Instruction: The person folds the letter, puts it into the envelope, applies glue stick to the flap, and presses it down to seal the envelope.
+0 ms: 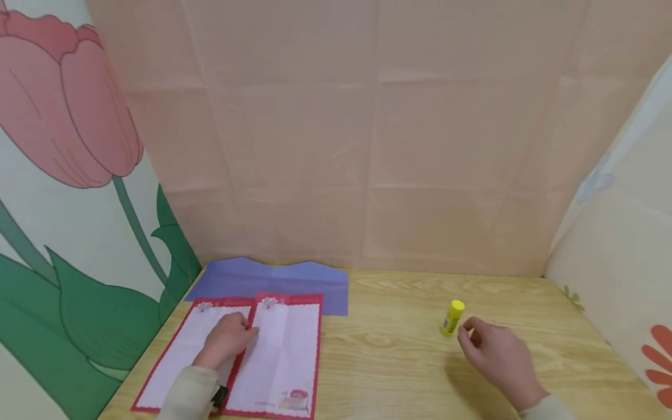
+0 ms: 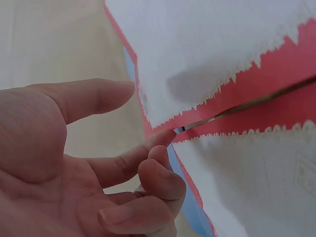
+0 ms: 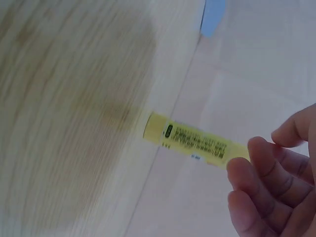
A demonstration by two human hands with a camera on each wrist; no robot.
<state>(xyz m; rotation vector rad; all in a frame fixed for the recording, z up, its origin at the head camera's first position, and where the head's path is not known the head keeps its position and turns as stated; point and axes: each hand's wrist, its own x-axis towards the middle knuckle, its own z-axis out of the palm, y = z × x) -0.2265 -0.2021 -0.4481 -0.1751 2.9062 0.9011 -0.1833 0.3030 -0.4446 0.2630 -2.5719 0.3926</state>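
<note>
Glue stick [image 1: 452,318] stands upright just left of our nearer right hand [image 1: 499,356], loosely curled, holding nothing.

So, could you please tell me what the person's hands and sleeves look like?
The left hand and right hand are ungloved. The left sleeve is cream; the right sleeve, partly in view, looks similarly pale. A small black object, too unclear to identify, shows beside the left sleeve.

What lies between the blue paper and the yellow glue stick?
In the head view, only bare wood-grain tabletop separates the blue paper from the yellow glue stick.
</note>
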